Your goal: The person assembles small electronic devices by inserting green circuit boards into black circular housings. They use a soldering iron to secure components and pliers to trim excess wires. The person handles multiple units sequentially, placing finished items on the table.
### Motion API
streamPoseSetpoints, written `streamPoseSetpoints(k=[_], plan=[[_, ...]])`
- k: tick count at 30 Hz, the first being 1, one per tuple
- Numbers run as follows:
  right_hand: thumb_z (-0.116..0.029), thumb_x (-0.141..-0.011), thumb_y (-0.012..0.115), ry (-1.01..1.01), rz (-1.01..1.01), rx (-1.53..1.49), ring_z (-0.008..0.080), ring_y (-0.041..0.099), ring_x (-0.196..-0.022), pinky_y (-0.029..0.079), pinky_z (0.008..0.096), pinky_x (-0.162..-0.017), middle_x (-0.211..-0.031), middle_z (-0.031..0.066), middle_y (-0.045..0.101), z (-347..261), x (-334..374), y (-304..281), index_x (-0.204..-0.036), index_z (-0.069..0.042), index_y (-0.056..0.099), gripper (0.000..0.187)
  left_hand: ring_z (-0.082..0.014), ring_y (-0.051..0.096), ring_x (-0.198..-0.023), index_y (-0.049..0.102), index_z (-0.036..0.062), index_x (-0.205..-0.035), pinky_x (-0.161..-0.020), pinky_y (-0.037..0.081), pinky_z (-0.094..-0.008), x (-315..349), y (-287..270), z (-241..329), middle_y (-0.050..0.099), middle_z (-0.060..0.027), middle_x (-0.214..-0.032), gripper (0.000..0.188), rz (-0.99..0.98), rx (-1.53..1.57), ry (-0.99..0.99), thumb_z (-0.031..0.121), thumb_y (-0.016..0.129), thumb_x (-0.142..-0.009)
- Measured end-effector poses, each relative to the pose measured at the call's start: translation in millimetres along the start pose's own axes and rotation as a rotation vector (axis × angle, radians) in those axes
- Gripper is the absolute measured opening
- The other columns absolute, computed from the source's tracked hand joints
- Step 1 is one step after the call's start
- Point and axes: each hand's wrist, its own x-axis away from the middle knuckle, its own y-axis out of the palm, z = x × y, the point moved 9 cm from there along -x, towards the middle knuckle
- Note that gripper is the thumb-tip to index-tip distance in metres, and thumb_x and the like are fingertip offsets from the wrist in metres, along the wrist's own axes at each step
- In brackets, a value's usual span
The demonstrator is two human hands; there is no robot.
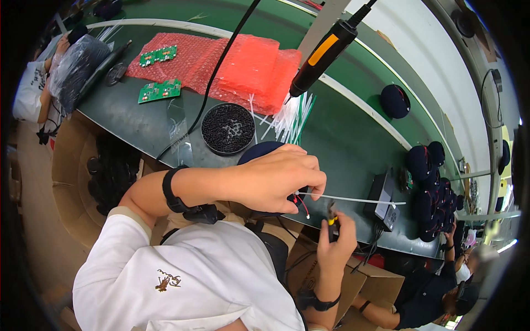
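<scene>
My left hand [276, 176] is closed over a dark blue rounded part [255, 152] at the table's near edge, covering most of it. Thin red wires [301, 202] with a small white end stick out below its fingers. From beside the fingertips a white cable tie [353, 198] stretches to the right, its long tail free. My right hand [341, 237] grips small cutters [333, 219] with yellow and black handles. Their jaws point up, just below the tie and apart from it.
A black screwdriver [324, 55] hangs on its cable overhead. Behind my left hand are a dish of black screws [227, 129], loose cable ties [292, 118], red bubble wrap [248, 60] and green circuit boards [160, 91]. A black box [381, 201] and several dark rounded parts [430, 187] stand right.
</scene>
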Motion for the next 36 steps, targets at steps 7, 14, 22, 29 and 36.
streamPoseSetpoints(k=[7, 14, 22, 29, 36], plan=[[0.008, -0.074, 0.075, -0.047, -0.142, -0.176, 0.0226, 0.067, -0.073, 0.055, 0.0316, -0.068, -0.092, 0.0123, 0.069, -37, -13, 21, -0.120, -0.002, 0.072, 0.047, -0.0294, 0.060, -0.105, 0.063, 0.0151, -0.104, -0.109, 0.039, -0.0456, 3, -1, 0, 0.060, -0.0057, -0.101, 0.040, 0.000, 0.000, 0.005, 0.011, 0.088, -0.074], [0.008, -0.071, 0.076, -0.053, -0.131, -0.223, 0.0215, 0.067, -0.072, 0.056, 0.0309, -0.067, -0.093, 0.0124, 0.070, -42, -19, 28, -0.121, -0.002, 0.074, 0.052, -0.0283, 0.063, -0.103, 0.064, 0.0136, -0.103, -0.113, 0.039, -0.0475, 3, -1, 0, 0.064, -0.0047, -0.100, 0.037, 0.011, 0.012, 0.009, 0.011, 0.087, -0.074], [0.008, -0.073, 0.078, -0.054, -0.128, -0.237, 0.0231, 0.068, -0.072, 0.057, 0.0317, -0.067, -0.095, 0.0133, 0.070, -41, -20, 31, -0.120, 0.000, 0.073, 0.048, -0.0278, 0.064, -0.105, 0.063, 0.0130, -0.104, -0.114, 0.039, -0.0489, 3, -2, 1, 0.066, -0.0044, -0.099, 0.038, 0.012, -0.003, 0.001, 0.011, 0.087, -0.074], [0.008, -0.073, 0.079, -0.089, -0.113, -0.251, 0.0257, 0.070, -0.076, 0.058, 0.0332, -0.070, -0.099, 0.0152, 0.072, -43, -23, 32, -0.119, 0.002, 0.073, 0.047, -0.0279, 0.064, -0.105, 0.064, 0.0132, -0.104, -0.114, 0.038, -0.0500, 3, -1, 0, 0.066, -0.0046, -0.099, 0.038, 0.006, 0.009, -0.005, 0.012, 0.088, -0.074], [0.007, -0.075, 0.081, -0.032, -0.136, -0.190, 0.0258, 0.067, -0.071, 0.053, 0.0333, -0.068, -0.084, 0.0137, 0.068, -41, -20, 33, -0.122, 0.000, 0.074, 0.048, -0.0281, 0.064, -0.103, 0.065, 0.0126, -0.102, -0.113, 0.039, -0.0502, 4, -1, 0, 0.065, -0.0052, -0.095, 0.028, 0.021, 0.028, -0.002, 0.018, 0.085, -0.082]])
